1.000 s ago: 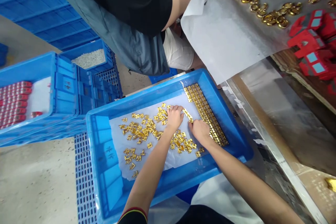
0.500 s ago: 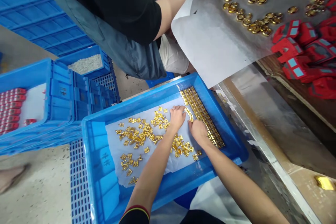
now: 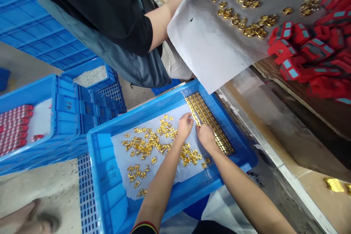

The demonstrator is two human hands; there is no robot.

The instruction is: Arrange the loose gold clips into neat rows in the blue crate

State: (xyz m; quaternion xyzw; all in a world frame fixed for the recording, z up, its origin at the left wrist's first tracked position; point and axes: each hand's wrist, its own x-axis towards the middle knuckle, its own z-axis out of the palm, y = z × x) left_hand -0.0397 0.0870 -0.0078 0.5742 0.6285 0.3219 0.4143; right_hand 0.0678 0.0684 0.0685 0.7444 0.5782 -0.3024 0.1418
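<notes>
Both of your hands are down in the big blue tub, close to each other. Your left hand has bent fingers, and their tips are right at a short line of gold pieces. Your right hand is curled like a loose fist, with its thumb side at the near end of that line. I cannot tell if either one is pinching a piece, because the fingers hide it.

The short line is just beside the long, neat rows of gold pieces on the right side of the tub. Lots of loose gold bits lie all mixed up on the white paper, on both sides of your left arm.

Up on your right is a desk with a grey sheet hanging over its edge. Shiny gold rings lie on the sheet, near a heap of red parts. Another person in a black sleeve is past the tub. On your left, a blue box holds rows of red blocks.
</notes>
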